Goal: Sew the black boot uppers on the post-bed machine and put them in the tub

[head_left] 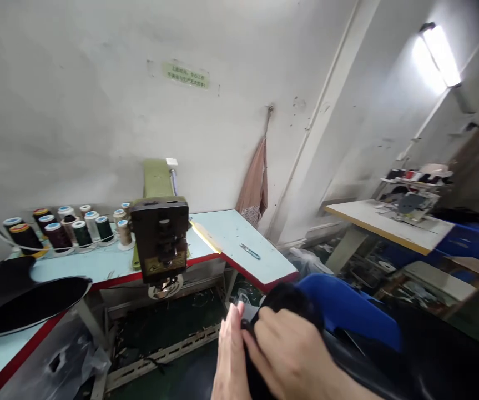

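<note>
My right hand point(291, 350) is closed, its curled fingers gripping a black, smooth piece of material point(252, 364) at the bottom centre. Right beside it my left hand point(231, 358) is held edge-on, fingers stretched straight and lying against the other side of that piece. Much of the piece is hidden between the hands. More dark, shiny material point(347, 355) spreads out to the right of my right wrist, blurred. Beyond my hands, to the left, stands the dark head of a sewing machine point(162, 241) with a green body behind it.
Several thread spools point(83, 233) stand on the pale blue table point(266, 261), where thread snips point(250, 251) also lie. Black sheet pieces point(23, 305) hang over its left part. A blue bin point(343, 305) is at the right, a second sewing table point(389, 222) farther off. A brown cloth point(256, 183) hangs on the wall.
</note>
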Demonstrator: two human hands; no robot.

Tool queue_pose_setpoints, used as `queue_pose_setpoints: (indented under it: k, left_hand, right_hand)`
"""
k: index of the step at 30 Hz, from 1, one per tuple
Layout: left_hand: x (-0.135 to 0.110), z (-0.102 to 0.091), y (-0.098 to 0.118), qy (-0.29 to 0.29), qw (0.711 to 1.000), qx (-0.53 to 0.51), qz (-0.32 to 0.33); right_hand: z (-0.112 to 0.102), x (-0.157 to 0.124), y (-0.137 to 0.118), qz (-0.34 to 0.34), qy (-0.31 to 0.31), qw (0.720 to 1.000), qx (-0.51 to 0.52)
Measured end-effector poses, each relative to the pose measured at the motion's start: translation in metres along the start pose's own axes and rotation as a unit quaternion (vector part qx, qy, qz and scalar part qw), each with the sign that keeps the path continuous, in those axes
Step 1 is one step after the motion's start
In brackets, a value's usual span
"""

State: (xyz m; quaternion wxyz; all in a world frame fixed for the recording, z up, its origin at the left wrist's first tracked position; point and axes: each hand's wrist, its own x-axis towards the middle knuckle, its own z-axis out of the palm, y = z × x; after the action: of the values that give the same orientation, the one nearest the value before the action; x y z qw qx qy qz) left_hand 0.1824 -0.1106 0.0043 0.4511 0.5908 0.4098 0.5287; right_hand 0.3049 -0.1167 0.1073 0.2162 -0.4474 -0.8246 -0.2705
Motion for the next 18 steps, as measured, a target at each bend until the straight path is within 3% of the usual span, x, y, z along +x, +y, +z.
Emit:
queue_pose_setpoints:
  k: [3, 6, 8, 12, 16, 18]
  left_hand:
    - [0.012, -0.022, -0.002, 0.020, 0.998, -0.031, -0.052]
    - [0.024, -0.064, -0.004, 0.060, 0.988, -0.101, -0.096]
    - [0.029, -0.088, -0.006, 0.100, 0.973, -0.159, -0.135]
    - [0.039, -0.114, -0.010, 0.148, 0.946, -0.203, -0.206]
    - [0.053, -0.117, -0.010, 0.158, 0.967, -0.119, -0.159]
    - [0.059, -0.115, -0.007, 0.156, 0.969, -0.102, -0.160]
  right_hand:
    - [0.018, 0.013, -0.019, 0.054, -0.104, 0.976, 0.183]
    - [0.042, 0.017, 0.000, 0.049, -0.193, 0.930, 0.310]
    - [0.066, 0.013, 0.019, 0.030, -0.215, 0.913, 0.346]
    - [0.112, 0.000, 0.046, 0.076, -0.201, 0.887, 0.410]
    - [0.133, -0.003, 0.058, 0.196, -0.141, 0.880, 0.409]
    - [0.136, 0.002, 0.063, 0.221, -0.130, 0.872, 0.416]
